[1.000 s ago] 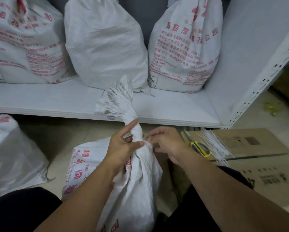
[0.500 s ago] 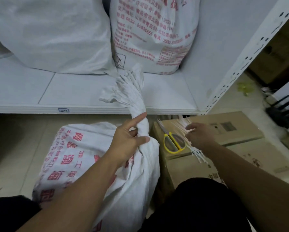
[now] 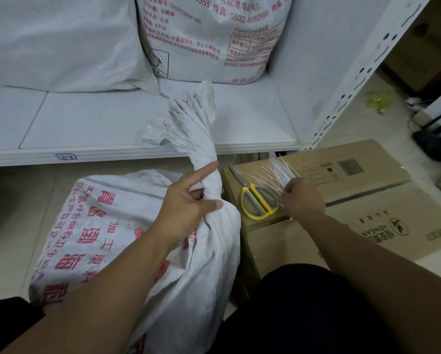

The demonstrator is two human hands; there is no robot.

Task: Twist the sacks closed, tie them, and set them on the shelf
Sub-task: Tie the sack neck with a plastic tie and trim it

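Note:
A white woven sack [image 3: 117,238] with red print stands on the floor in front of me, its neck [image 3: 201,152] twisted into a tight rope. My left hand [image 3: 188,203] grips that neck just above the sack's body, index finger stretched along it. My right hand [image 3: 302,198] is on the bundle of white ties [image 3: 278,169] lying on a cardboard box, fingers curled onto the strands. The white shelf [image 3: 112,123] lies just beyond the sack.
Two filled sacks stand on the shelf, a plain one [image 3: 56,42] and a printed one [image 3: 209,31]. Yellow-handled scissors [image 3: 257,198] lie on the cardboard box [image 3: 367,200] beside the ties. A perforated shelf upright [image 3: 354,75] rises at the right.
My right hand left the sack's neck and moved right onto the bundle of ties. My left hand kept its grip on the twisted neck. The view shifted right and down.

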